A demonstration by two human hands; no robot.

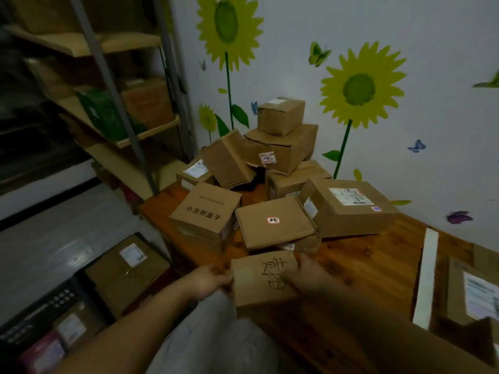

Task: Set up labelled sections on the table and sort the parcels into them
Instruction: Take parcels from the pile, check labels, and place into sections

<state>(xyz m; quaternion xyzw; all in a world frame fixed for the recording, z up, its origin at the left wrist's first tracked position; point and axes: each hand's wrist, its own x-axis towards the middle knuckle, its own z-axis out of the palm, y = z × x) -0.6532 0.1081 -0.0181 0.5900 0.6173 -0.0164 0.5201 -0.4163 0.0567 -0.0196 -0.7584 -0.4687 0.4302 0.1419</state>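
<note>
A brown cardboard label card (259,282) with black handwritten characters is held over the near edge of the wooden table (361,268). My left hand (209,282) grips its left edge and my right hand (305,273) grips its right side, covering part of the writing. Just beyond the card lies a heap of cardboard parcels (272,184), several stacked against the wall. The nearest are a box with printed characters (206,210) and a flat box with a small red-edged sticker (274,221).
A metal shelf rack (113,85) with boxes stands at the left. More boxes (127,268) and a dark crate (54,306) sit on the floor below. On the table's right lie a white strip (426,276) and another labelled parcel (475,295). The wall carries sunflower stickers.
</note>
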